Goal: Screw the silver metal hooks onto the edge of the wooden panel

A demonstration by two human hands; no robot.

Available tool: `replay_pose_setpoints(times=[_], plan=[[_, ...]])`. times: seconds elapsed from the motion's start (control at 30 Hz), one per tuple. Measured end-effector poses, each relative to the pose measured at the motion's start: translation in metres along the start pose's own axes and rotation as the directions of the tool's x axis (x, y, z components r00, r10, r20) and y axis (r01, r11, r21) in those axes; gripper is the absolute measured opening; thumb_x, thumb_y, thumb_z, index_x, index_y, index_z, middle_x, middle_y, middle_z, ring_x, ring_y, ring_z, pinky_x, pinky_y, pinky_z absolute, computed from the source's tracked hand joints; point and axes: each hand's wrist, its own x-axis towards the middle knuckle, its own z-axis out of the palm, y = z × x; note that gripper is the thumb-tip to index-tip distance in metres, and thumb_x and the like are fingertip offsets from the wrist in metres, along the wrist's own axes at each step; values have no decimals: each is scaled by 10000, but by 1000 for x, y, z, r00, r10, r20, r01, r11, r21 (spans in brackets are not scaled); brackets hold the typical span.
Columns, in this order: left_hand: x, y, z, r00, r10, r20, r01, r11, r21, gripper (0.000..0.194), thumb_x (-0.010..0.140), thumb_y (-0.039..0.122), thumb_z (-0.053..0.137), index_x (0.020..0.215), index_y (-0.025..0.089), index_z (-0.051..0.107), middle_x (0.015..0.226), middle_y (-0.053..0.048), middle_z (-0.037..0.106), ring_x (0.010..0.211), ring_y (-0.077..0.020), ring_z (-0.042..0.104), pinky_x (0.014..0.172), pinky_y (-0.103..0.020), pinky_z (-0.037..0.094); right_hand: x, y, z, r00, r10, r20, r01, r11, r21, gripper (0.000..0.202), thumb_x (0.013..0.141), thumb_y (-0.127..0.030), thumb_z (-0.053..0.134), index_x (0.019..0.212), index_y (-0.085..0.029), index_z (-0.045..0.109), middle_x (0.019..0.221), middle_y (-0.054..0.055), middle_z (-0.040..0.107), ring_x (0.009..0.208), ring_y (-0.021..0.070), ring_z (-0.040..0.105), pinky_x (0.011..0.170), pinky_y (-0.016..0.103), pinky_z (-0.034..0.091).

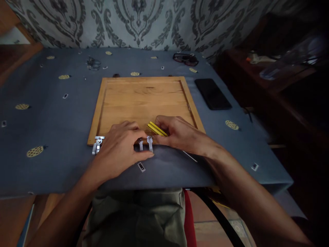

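Observation:
A framed wooden panel [144, 99] lies flat on the blue-grey tablecloth [51, 130]. My left hand [120, 151] rests palm down at the panel's near edge, with its fingers touching a metal hinge [145, 142]. My right hand [180, 132] grips a yellow-and-black-handled screwdriver [156, 129]; the thin shaft pokes out under the wrist. A second metal hinge [97, 143] sits at the panel's near left corner, away from both hands.
A black phone [212, 93] lies right of the panel and dark glasses [185, 58] sit at the back. Small metal parts [93, 63] are at the back left. A dark wooden side table [269, 79] stands to the right. A patterned wall backs the table.

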Motion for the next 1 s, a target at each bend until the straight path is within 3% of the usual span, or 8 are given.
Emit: replay_pose_setpoints(times=[0.2,0.67,0.83,1.0], plan=[[0,-1,2,1000,12,-6,-12,1000,-11,195,796,359,886,874,238,755,902,3,673,920,-233,633,814,-395,414,1,-5,2,1000,2,-22,-4,997,-81,274,836,-364,732,757,-229,507,643,-66,467,610,111,397,592,296,288],[1,1,-1,1000,-8,23,9,1000,-19,203,792,339,886,896,217,761,905,-2,665,966,-244,623,839,-399,425,2,-4,3,1000,4,-30,-7,996,-89,248,844,-379,717,775,-215,544,653,-69,464,609,99,384,602,283,288],[1,1,-1,999,-21,32,22,999,-42,200,789,336,888,897,220,765,901,5,663,957,-236,625,840,-401,428,2,-2,2,1000,-26,16,27,998,-50,351,874,-535,705,802,-204,613,671,-50,529,634,111,443,595,285,299],[1,2,-2,999,-30,43,32,998,-49,199,790,332,887,916,226,774,922,3,688,981,-240,638,859,-407,439,1,4,0,998,-53,-30,52,999,-13,460,878,-612,714,729,-205,560,643,-57,449,602,97,385,549,281,264]])
